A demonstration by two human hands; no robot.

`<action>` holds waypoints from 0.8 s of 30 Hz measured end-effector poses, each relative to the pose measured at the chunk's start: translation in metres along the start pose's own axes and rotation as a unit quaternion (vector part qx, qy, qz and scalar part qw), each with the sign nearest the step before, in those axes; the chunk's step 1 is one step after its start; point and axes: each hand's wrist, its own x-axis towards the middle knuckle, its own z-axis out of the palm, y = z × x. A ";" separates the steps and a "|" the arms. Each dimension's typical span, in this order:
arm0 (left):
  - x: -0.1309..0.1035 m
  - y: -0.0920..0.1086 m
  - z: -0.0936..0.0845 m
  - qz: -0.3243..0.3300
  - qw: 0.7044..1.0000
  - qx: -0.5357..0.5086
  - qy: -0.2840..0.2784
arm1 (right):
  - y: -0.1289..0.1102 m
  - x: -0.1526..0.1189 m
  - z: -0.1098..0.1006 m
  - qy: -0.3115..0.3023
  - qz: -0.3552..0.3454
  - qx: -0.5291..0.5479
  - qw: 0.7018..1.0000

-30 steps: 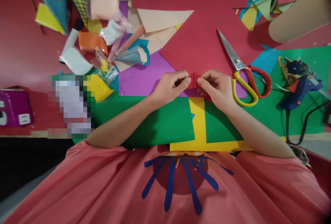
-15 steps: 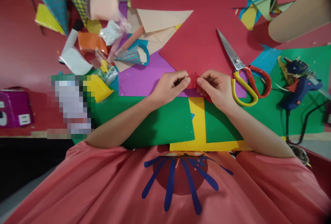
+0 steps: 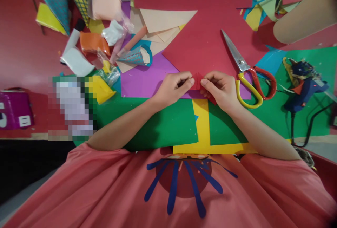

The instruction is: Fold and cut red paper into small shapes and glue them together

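Note:
Between my two hands is a small piece of red paper (image 3: 197,82), pinched at either side. The thumb and fingers of my left hand (image 3: 175,86) close on its left edge. My right hand (image 3: 220,88) grips the right edge, and a bit of red shows below that palm. Much of the piece is hidden by my fingers. Under it lie a purple sheet (image 3: 147,82) and a large red sheet (image 3: 207,45). Just right of my right hand rest scissors (image 3: 243,67) with one yellow and one red handle, blades pointing away from me.
A blue glue gun (image 3: 305,92) with a cord lies at the right on a green sheet (image 3: 279,122). A cardboard tube (image 3: 308,13) juts in at upper right. Paper cones (image 3: 56,5), a small blue cone (image 3: 134,56) and clay packets (image 3: 94,43) crowd the left.
The red paper between my fingertips looks slightly flatter, its upright fold less raised. Both hands stay in nearly the same place, still pinching it.

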 end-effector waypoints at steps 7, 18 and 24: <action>0.000 -0.001 0.000 0.010 1.000 0.015 0.002 | -0.001 0.000 -0.001 -0.008 0.009 0.006 1.000; 0.000 0.001 0.000 0.002 1.000 0.000 -0.010 | 0.001 0.000 0.000 -0.015 -0.013 -0.007 1.000; 0.001 0.000 0.000 0.020 1.000 0.020 -0.011 | 0.003 0.000 0.000 -0.017 -0.022 -0.003 1.000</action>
